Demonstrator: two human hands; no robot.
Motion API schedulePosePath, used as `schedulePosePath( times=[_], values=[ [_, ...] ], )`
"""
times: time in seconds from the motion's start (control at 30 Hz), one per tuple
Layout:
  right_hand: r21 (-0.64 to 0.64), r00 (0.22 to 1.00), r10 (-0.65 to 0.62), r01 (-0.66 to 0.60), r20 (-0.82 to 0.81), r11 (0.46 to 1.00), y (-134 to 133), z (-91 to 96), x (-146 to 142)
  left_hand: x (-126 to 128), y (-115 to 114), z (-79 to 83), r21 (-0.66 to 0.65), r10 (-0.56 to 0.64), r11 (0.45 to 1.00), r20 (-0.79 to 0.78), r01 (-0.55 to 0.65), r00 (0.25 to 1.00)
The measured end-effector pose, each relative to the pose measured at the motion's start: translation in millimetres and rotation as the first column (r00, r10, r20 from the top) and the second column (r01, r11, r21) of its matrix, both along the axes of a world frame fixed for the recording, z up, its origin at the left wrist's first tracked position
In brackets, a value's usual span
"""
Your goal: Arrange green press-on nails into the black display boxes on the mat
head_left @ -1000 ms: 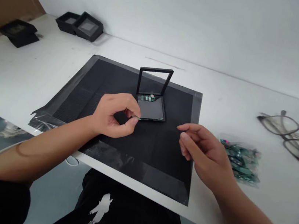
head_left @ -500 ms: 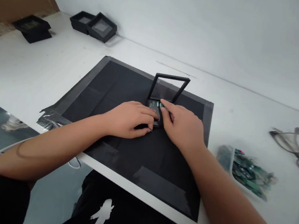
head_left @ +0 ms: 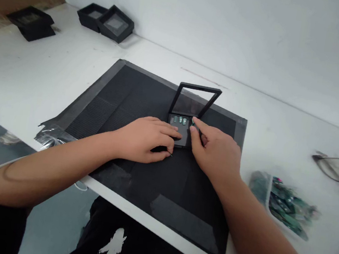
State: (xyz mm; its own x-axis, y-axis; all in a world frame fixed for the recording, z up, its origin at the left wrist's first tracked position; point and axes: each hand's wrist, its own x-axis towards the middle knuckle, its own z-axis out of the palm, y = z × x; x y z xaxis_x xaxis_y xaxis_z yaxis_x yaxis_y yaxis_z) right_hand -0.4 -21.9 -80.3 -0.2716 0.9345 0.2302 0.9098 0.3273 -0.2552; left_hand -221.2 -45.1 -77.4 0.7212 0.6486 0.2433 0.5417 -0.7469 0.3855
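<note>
Right hand (head_left: 219, 151) pinched a green piece (head_left: 193, 123) — beside other green pieces (head_left: 180, 120) in the open case (head_left: 186, 141), which stood on black mat (head_left: 149, 92), left hand (head_left: 145, 138) pinched a thin sliver (head_left: 171, 155).

My left hand (head_left: 154, 141) is palm down, left of the open black square case with clear-windowed lid (head_left: 185, 140); its longer fingers reach over the base, thumb and index finger meet before it. My right hand (head_left: 219, 151) comes from the case's right, thumb and index finger pinching. Both forearms are bare.
</note>
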Motion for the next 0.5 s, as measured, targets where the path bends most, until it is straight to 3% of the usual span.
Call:
schedulePosePath(
  times=[0.33,0.5],
  values=[
    [-0.197,0.944,-0.100,0.038,-0.314,0.980,11,-3.5,6,0,-1,2.2,-0.024,-0.003,1.000,-0.035,0.002,0.999],
    [-0.211,0.913,-0.106,0.022,-0.394,0.977,14,-4.9,8,1,-1,3.2,-0.024,-0.013,1.000,-0.042,0.012,0.999]
  ],
)
